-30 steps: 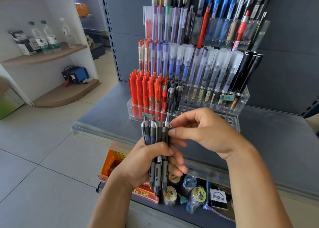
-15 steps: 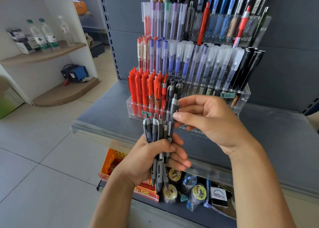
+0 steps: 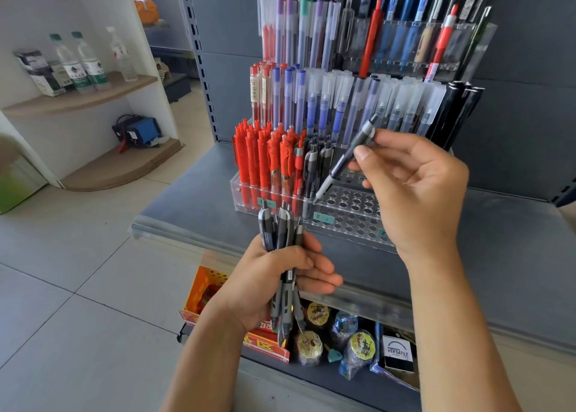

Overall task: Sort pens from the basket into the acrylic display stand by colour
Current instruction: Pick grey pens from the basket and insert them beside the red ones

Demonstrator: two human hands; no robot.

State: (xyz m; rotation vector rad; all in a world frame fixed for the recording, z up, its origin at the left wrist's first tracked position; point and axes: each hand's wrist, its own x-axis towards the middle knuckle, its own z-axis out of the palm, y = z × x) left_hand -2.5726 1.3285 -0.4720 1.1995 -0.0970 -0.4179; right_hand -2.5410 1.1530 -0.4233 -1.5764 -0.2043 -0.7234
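Right hand (image 3: 414, 187) now pinches one black pen (image 3: 346, 159) pulled clear of the left-hand (image 3: 265, 284) bundle (image 3: 282, 231); its tip hovers over the stand's (image 3: 352, 221) empty holes below; insertion looks next.

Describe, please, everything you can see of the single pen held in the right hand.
The single pen is a slim retractable with a black barrel, grey clicker end and pale tapered tip, apparently plastic. It tilts, clicker up and right, tip down-left just above an empty hole of the acrylic stand. The right hand pinches its upper half between thumb and fingers.
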